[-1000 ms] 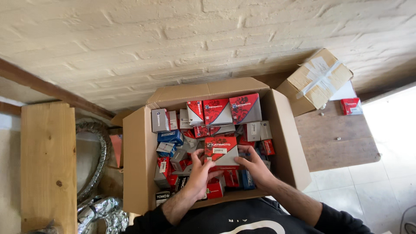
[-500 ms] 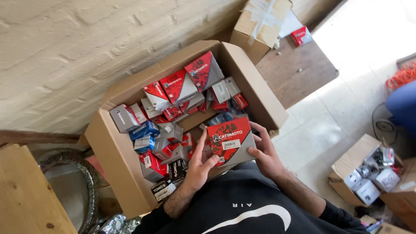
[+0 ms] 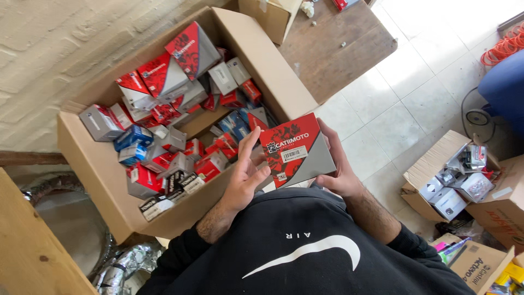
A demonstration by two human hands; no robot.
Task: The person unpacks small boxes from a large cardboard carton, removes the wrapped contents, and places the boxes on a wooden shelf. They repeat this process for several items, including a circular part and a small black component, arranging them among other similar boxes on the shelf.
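Note:
I hold a flat red and grey carton (image 3: pixel 297 150) between both hands, lifted just past the near right corner of a large open cardboard box (image 3: pixel 95 180). My left hand (image 3: pixel 245 175) presses its left edge with the fingers spread. My right hand (image 3: pixel 339 166) wraps round its right side from behind. The big box is filled with several small red, grey and blue cartons (image 3: pixel 164 147) lying in a jumble.
A dark wooden board (image 3: pixel 338 49) lies on the tiled floor beyond the box, with a smaller cardboard box (image 3: pixel 270 16) on it. At the right stand open boxes of small packages (image 3: pixel 456 180). A wooden plank (image 3: pixel 27 246) and foil ducting (image 3: pixel 123 265) sit at the left.
The red and grey carton has come up out of the big box and moved right, towards my chest. My view has swung right, so the floor and the boxes there show more.

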